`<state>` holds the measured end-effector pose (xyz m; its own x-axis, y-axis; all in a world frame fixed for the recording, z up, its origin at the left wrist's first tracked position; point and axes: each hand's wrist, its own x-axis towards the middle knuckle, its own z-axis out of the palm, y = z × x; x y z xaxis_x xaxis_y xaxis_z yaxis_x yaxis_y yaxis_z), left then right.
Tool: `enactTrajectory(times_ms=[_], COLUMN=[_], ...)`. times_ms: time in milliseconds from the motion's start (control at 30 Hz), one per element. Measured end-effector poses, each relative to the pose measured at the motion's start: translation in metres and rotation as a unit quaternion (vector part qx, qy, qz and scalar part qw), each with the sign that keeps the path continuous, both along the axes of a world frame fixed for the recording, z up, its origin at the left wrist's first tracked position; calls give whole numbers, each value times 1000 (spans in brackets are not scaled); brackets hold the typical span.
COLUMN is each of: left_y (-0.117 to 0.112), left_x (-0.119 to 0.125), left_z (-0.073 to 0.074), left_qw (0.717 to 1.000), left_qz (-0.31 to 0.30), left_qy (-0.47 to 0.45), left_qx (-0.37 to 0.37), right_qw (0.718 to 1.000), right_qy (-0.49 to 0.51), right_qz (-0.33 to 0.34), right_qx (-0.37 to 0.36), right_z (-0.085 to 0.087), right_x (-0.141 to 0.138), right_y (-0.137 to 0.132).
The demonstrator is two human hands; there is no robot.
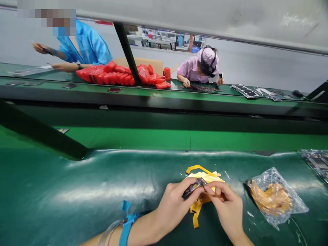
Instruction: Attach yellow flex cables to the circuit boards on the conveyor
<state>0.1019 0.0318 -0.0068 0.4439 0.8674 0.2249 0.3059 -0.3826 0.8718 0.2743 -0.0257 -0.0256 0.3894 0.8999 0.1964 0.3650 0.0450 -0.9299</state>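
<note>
Between thumb and fingers, my left hand [172, 204] grips a small dark circuit board [194, 187], tilted up to the right. My right hand [229, 206] is closed at the board's right end, thumb and forefinger pinched together there. Whatever sits in that pinch is too small and covered to make out. Behind and below both hands lies a heap of yellow flex cables [196, 209], with part of it hidden by my fingers. A blue wrist strap [125, 229] circles my left wrist.
Right of my hands lies a clear plastic bag [278, 201] of orange flex cables. Circuit panels [316, 164] rest at the far right. A dark post [43, 131] rises at left. Across the green line, two people work near red wrapped packs [107, 73].
</note>
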Motion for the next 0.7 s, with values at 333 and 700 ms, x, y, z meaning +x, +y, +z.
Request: enactTrajectory(times_ms=[333, 700], left_y=[-3, 32], left_x=[-6, -1], left_z=[-12, 16], left_qw=[997, 923], left_qz=[-23, -54], left_qy=[65, -82], left_qx=[24, -371], right_qw=[1000, 986], right_qy=[-4, 150], right_qz=[-15, 56], right_qx=[-20, -35], right_z=[0, 2], right_x=[0, 5], right_y=[-3, -2])
